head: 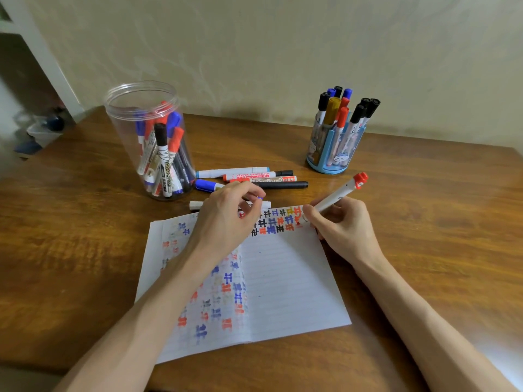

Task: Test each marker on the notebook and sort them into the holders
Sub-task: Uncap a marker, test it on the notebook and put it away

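Note:
An open lined notebook (288, 284) lies on the table, covered in red, blue and black test marks. My right hand (342, 227) grips a white marker with a red end (339, 193), its tip on the page's top right corner. My left hand (226, 219) rests on the notebook's top edge with curled fingers, pinching what looks like a small red cap. Several loose markers (254, 176) lie just beyond my hands, and another white marker (195, 205) pokes out from under my left hand. A clear plastic jar (150, 137) at left and a blue holder (331, 154) at right both contain markers.
The wooden table (85, 236) meets a pale wall at the back. Its left edge drops to a floor with shoes and a box (42, 128). Bare wood lies left and right of the notebook.

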Available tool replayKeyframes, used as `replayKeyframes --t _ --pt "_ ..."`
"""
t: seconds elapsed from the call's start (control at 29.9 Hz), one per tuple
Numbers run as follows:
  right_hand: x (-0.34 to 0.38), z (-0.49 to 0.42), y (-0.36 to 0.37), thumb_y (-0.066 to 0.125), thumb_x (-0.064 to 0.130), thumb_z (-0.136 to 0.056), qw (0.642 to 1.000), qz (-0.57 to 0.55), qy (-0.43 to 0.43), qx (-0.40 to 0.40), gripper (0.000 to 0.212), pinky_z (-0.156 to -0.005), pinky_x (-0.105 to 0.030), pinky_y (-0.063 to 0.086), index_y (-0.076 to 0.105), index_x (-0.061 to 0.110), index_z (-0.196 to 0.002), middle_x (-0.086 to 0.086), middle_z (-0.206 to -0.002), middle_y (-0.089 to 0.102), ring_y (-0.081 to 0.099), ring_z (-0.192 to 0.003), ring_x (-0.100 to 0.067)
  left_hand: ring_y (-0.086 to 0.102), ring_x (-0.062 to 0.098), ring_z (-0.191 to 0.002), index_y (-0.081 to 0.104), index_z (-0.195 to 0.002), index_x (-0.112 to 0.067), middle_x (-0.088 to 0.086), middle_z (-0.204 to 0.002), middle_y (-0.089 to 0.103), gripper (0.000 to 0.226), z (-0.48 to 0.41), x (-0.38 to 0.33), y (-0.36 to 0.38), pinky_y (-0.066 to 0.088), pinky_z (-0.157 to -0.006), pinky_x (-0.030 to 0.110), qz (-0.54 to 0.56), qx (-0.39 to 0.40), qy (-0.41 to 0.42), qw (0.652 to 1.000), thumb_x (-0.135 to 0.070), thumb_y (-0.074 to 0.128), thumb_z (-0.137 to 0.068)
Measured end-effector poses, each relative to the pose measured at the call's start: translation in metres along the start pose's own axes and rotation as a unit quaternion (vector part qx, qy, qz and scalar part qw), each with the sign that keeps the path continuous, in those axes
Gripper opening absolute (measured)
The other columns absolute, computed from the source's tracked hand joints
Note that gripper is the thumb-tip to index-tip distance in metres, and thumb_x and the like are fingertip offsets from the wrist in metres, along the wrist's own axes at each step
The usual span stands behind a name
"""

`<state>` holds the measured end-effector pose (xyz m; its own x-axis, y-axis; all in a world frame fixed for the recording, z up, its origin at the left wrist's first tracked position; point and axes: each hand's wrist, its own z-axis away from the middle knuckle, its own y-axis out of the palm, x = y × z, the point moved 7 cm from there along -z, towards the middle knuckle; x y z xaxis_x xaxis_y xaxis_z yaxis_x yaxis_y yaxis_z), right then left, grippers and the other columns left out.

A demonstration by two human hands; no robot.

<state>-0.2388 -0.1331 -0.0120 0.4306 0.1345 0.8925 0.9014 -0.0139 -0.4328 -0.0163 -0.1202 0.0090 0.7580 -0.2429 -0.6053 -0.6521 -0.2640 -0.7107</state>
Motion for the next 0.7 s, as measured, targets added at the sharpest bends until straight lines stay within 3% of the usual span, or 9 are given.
replayKeyframes --t 0.33,0.7 --pt "0.0004 -0.0004 -0.0013 0.078 0.028 -0.093 0.999 0.039 -0.031 -0.015 0.013 -0.073 -0.025 0.064 0.073 0.016 -0.097 0.009 -0.093 0.076 0.074 -0.086 -0.002 0.064 -0.003 -0.086 0.070 -0.114 -0.026 -0.016 -0.103 0.067 0.016 0.0004 0.0008 0.0012 0.045 -0.067 0.007 -0.002 0.002 0.002 1.000 -0.025 0.066 -0.098" --pt "-0.0004 0.0008 0.0003 0.079 0.027 -0.093 0.999 0.012 -0.029 -0.005 0.014 -0.073 -0.034 0.066 0.076 0.014 -0.093 0.006 -0.090 0.079 0.077 -0.083 -0.009 0.065 -0.002 -0.086 0.069 -0.111 -0.027 -0.016 -0.102 0.067 0.014 0.0006 0.0012 0.0016 0.048 -0.068 0.010 -0.001 0.000 0.003 1.000 -0.023 0.066 -0.098"
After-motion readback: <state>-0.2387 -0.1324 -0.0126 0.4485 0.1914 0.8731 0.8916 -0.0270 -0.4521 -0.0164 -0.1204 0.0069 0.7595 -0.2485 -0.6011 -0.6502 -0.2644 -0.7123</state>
